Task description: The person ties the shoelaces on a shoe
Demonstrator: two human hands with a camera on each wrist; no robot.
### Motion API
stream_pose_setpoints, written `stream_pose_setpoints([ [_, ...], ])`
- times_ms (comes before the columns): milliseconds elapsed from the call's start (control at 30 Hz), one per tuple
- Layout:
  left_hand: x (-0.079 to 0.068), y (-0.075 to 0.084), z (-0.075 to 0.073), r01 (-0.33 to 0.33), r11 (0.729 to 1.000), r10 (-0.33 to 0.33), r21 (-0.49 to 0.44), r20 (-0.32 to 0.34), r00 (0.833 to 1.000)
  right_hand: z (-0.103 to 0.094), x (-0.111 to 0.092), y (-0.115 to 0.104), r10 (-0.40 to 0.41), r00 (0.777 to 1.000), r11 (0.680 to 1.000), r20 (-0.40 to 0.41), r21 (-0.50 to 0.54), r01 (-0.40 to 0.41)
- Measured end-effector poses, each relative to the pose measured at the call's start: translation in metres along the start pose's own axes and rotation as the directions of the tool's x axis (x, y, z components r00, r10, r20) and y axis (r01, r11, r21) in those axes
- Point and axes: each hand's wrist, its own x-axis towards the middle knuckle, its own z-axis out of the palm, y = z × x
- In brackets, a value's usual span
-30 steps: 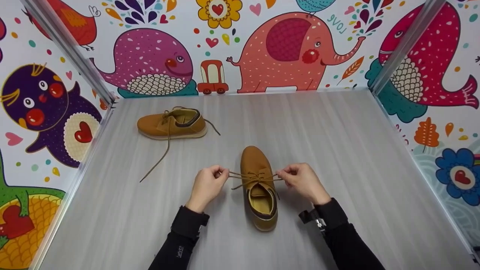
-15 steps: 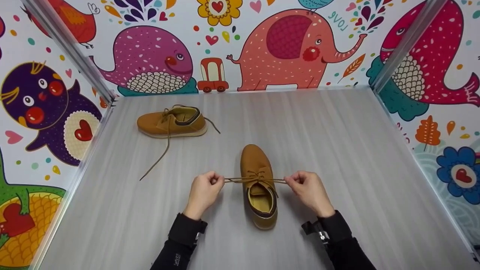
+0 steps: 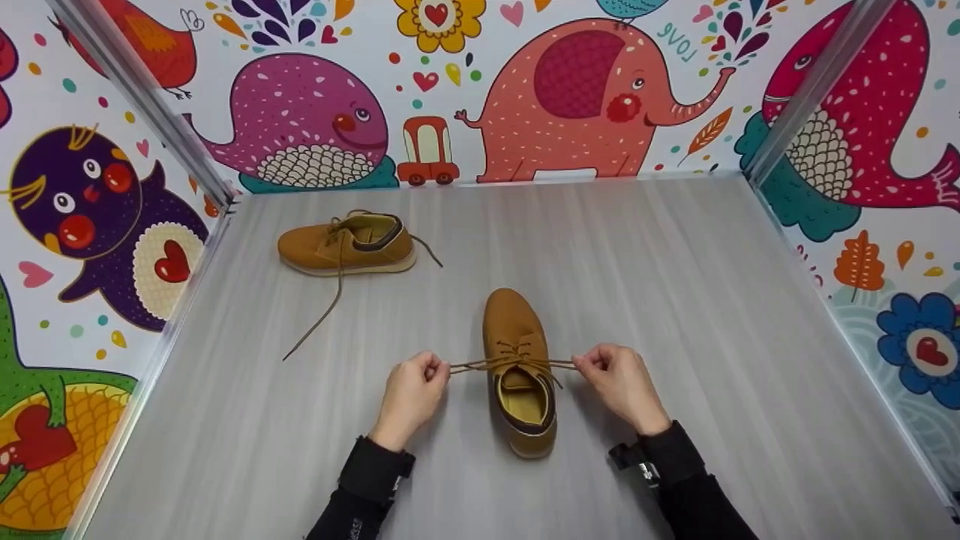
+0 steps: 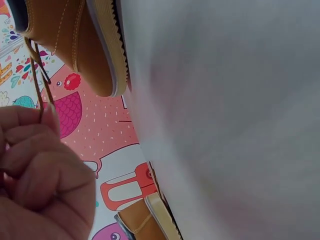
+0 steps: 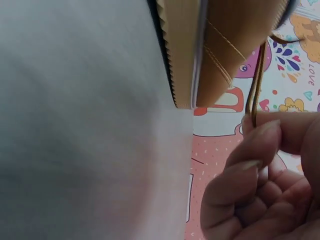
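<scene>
A tan lace-up shoe [image 3: 513, 319] stands on the grey surface with its toe pointing away from me. My left hand [image 3: 409, 397] pinches a doubled strand of its brown shoelace [image 3: 469, 367], held out to the left. On the other side my right hand [image 3: 626, 390] pinches another doubled strand between thumb and index finger. Both strands run nearly straight from a knot over the tongue, and a loose lace end hangs by the shoe's right side. Each wrist view shows the paired lace [image 4: 37, 90] entering the fingertips, the remaining fingers curled in.
A second tan shoe [image 3: 304, 249] lies toward the back left, toe to the left, its untied lace [image 3: 322, 319] trailing forward. Walls printed with cartoon animals [image 3: 566, 105] border the grey tabletop [image 3: 675, 285] at the back and sides, with metal rails [image 3: 142, 105] at the corners.
Both hands have drawn slightly apart and toward me, and the lace strands are straighter across the shoe. The grip on each strand stays; the second shoe has not moved.
</scene>
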Motion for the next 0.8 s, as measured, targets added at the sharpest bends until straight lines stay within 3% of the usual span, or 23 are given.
stream_pose_setpoints([
  [133,-0.001,0.001,0.001,0.047,0.999,-0.049,0.019,0.093,0.994,-0.001,0.002,0.001,0.016,1.0,0.999,0.021,0.041,-0.017],
  [333,-0.007,0.007,0.0,0.099,0.994,-0.104,0.037,0.22,0.97,0.002,-0.003,0.001,0.022,0.998,0.999,0.054,0.049,-0.025],
  [500,-0.018,0.015,0.007,0.076,0.995,-0.049,-0.065,0.348,0.936,-0.001,-0.018,-0.002,-0.039,0.992,0.999,0.124,0.008,0.038],
  [633,-0.027,0.02,0.016,0.093,0.98,-0.015,-0.174,0.406,0.914,0.0,-0.037,-0.004,-0.127,0.957,0.99,0.261,-0.023,0.138],
  [800,-0.034,0.024,0.027,0.156,0.948,-0.029,-0.278,0.411,0.911,0.006,-0.06,-0.01,-0.197,0.897,0.972,0.395,-0.039,0.231],
])
